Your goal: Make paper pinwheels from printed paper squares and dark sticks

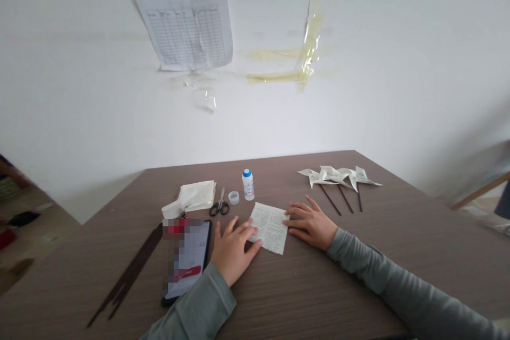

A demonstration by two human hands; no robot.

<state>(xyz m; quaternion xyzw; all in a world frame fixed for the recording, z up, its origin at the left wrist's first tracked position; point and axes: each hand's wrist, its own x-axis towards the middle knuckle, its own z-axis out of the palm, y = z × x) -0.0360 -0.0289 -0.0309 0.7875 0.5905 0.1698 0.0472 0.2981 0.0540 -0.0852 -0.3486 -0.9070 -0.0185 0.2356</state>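
Note:
A square sheet of printed paper [270, 227] lies flat on the brown table between my hands. My left hand [232, 249] rests at its left edge, fingers spread, the fingertips touching the paper. At the right edge, my right hand [312, 223] lies with its fingers apart, tips on the sheet's border. Just beyond the paper stands a white glue bottle [248, 187] with a blue top. Beside it sit a small clear cap [234, 198] and black-handled scissors [219, 207]. A smartphone [187, 260] lies left of my left hand, its screen lit and partly blurred out.
Several dark sticks [129, 271] lie at the left, below a stack of paper squares [197, 195]. Three paper pinwheels [338, 176] on dark sticks lie at the back right. The table [398, 244] meets a white wall with a taped printed sheet [191, 32].

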